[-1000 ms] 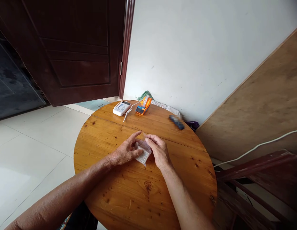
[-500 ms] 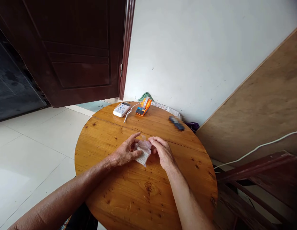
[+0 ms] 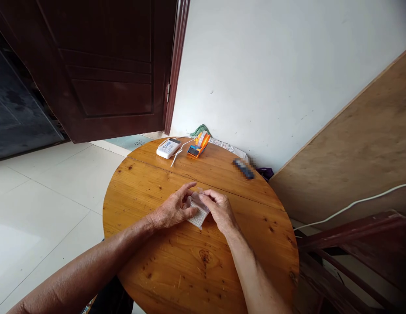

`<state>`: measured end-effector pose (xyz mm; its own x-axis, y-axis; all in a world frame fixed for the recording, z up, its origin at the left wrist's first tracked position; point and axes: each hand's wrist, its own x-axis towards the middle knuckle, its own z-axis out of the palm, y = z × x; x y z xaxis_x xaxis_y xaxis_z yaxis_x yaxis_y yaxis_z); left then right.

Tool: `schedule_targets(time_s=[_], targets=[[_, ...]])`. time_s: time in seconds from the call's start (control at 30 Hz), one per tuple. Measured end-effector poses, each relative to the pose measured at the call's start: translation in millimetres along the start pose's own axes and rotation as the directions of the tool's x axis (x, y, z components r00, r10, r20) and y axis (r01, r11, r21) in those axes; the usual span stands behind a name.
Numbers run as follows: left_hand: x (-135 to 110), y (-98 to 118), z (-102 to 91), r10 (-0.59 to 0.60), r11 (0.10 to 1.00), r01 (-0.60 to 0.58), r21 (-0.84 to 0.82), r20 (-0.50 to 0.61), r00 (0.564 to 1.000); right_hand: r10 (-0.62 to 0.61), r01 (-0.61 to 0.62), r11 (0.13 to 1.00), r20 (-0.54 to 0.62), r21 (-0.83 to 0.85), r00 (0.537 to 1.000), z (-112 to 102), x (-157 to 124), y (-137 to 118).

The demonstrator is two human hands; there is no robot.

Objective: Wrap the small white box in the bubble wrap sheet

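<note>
A small, flat, whitish packet point(image 3: 198, 214) in clear plastic film point(image 3: 195, 199) is over the round, brown wooden table point(image 3: 255, 231), between both hands. The left hand point(image 3: 174, 210) holds its left side, with thumb on top and index finger stretched. The right hand point(image 3: 220, 210) pinches the film near the far end, between thumb and fingers.

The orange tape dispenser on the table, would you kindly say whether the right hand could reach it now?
Probably yes: nothing seems to stand between the right hand and the orange tape dispenser, though the hand would first have to leave the wrapped packet.
</note>
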<state>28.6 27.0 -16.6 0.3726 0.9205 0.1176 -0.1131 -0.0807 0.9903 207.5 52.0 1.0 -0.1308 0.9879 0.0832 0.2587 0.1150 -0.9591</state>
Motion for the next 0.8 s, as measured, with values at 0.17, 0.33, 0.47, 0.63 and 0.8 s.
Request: schedule_targets(time_s=[0.17,0.33,0.47,0.63,0.8], targets=[[2,-5,-2.2,-0.001,0.998,0.002,0.059,-0.021,1.000,0.013,-0.013,0.999,-0.005,0.045,1.000,5,-4,-5],[5,-6,-0.8,-0.015,0.989,0.024,0.148,-0.060,0.998,-0.006,0.006,1.000,-0.005,0.014,1.000,5,-5,-11],[4,0,-0.4,-0.016,0.976,0.026,0.218,-0.050,0.999,0.011,-0.010,1.000,-0.037,0.027,0.999,9,-5,-10],[4,0,-1.0,0.002,0.985,0.002,0.173,-0.024,1.000,0.032,-0.018,0.987,-0.084,0.158,0.996,13,-7,-9],[5,0,1.0,-0.031,0.999,0.031,0.031,0.002,1.000,0.065,-0.038,0.975,-0.116,0.221,0.991,13,-6,-9]])
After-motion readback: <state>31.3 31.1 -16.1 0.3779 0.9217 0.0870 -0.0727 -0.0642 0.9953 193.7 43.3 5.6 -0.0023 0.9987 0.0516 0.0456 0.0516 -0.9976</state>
